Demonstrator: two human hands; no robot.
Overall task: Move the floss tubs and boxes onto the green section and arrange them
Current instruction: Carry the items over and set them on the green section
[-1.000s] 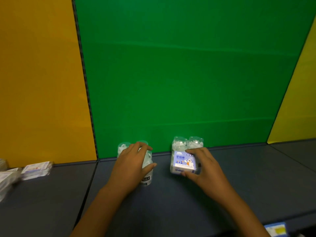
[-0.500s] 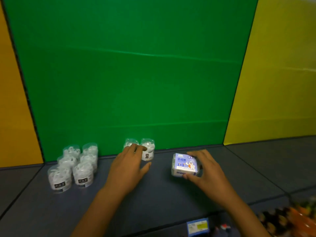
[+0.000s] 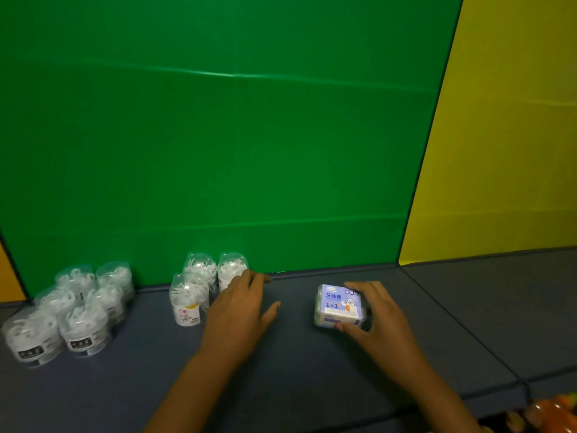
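Nine floss tubs (image 3: 78, 310) already stand before the green panel (image 3: 218, 151). Right hand (image 3: 382, 320) fingers curl round the floss box (image 3: 338, 306), right of them; left hand (image 3: 240, 307) fingers, relaxed, touch one tub (image 3: 231, 270). Arranging remains.

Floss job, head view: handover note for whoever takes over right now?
Left hand: open, fingers against the rear-right tub of the three-tub cluster by the green backdrop.
Right hand: grips the blue floss box, which sits low on the grey shelf; contact unclear.
Six-tub group stands at far left of the green section.
Done: nine tubs grouped in front of the green.
Left: set and square the box, tidy the three-tub cluster. Other stock is out of view.
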